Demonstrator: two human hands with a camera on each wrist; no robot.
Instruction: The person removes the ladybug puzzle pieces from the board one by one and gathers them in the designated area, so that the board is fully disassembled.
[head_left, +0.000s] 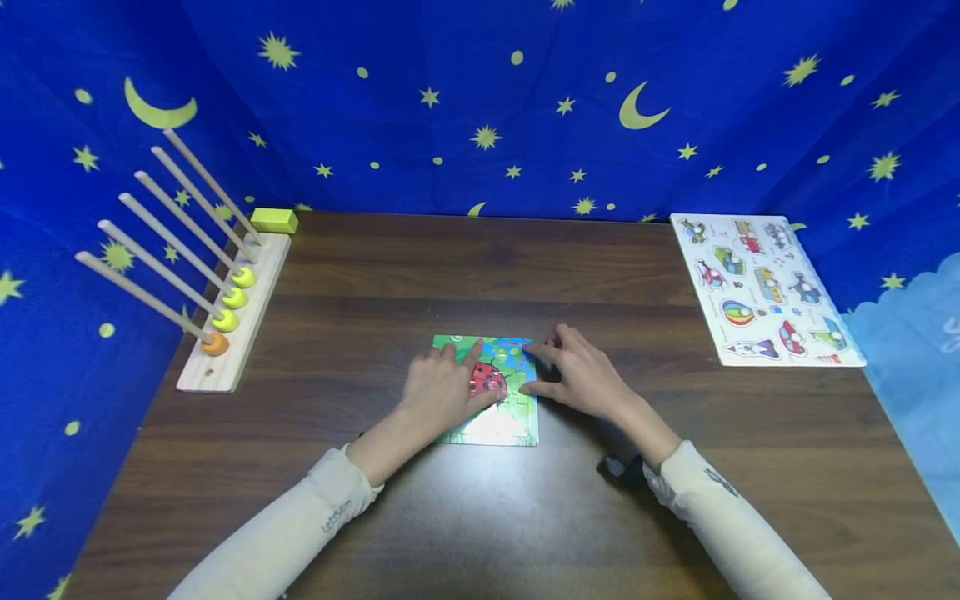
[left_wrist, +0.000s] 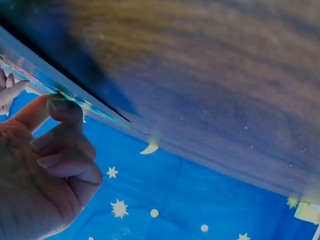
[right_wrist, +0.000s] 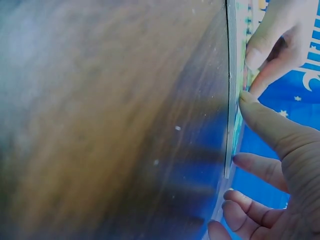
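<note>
A square ladybug jigsaw puzzle lies flat on the table, its red ladybug partly covered by fingers. My left hand rests over the puzzle's left part, thumb and index finger spread and pressing on the picture. In the left wrist view, the other fingers of that left hand are bent beside the puzzle's edge. From the right side, my right hand touches the puzzle's right portion with thumb and index fingertips. The right wrist view has these right-hand fingertips at the thin board's edge, remaining fingers loosely bent.
At the left stands a wooden peg rack with tall rods and several beads. A yellow block sits behind it. A vehicle peg puzzle board lies at the right. Blue star-patterned cloth hangs along the table's back edge.
</note>
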